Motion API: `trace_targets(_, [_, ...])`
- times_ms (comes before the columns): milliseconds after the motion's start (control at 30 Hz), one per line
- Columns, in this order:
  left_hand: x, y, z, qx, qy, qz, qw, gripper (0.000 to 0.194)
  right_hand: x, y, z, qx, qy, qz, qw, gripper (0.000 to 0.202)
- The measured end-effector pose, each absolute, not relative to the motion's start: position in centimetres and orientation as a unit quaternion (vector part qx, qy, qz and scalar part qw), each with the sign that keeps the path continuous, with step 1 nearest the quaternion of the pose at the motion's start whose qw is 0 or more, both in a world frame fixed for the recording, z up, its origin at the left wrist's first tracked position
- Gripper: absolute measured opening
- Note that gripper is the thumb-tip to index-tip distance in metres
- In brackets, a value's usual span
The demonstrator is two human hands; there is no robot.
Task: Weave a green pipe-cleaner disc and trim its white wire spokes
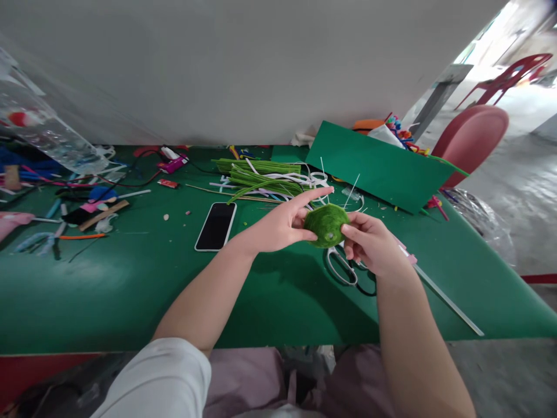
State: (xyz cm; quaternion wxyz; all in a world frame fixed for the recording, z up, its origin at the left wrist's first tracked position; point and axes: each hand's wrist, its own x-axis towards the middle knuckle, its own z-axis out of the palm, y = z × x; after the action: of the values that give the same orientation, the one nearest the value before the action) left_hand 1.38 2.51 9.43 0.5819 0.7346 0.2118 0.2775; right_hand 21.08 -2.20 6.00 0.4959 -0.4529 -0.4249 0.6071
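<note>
Two hands grip a green fuzzy disc point(325, 223) above the counter point(270, 302).
The left hand point(281, 225), index finger extended, and the right hand point(373, 242) pinch opposite edges; scissors point(333, 273) lie beneath, partly hidden by the right. Green stems point(263, 169) crowd the space behind, a phone point(216, 226) lies left, and a tilted green board point(376, 165) stands at the back right.

a hand could pass low along the near edge of the green table point(300, 319), between the forearms point(224, 284) or left of the phone point(216, 226). beyond the left hand point(282, 225), a bundle of green stems point(267, 175) bars the way to the pale wall point(217, 69); scissors point(348, 268) lie beneath the right hand point(372, 241), a pale stick point(450, 302) farther right.
</note>
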Motion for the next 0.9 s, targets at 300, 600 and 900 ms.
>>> trace_targets(300, [1.5,2.2,9.7,0.743,0.226,0.289,0.560,0.070,21.1,-2.1,5.6,-0.418,-0.433,0.625,0.497,0.020])
trace_targets(600, [1.1,2.6,9.4,0.792,0.219,0.255,0.509,0.070,21.2,-2.0,5.7,-0.413,-0.427,0.623,0.509,0.023])
trace_targets(900, [1.7,2.7,8.5,0.757,0.230,0.273,0.548,0.068,21.0,-2.2,6.0,-0.403,-0.427,0.622,0.518,0.020])
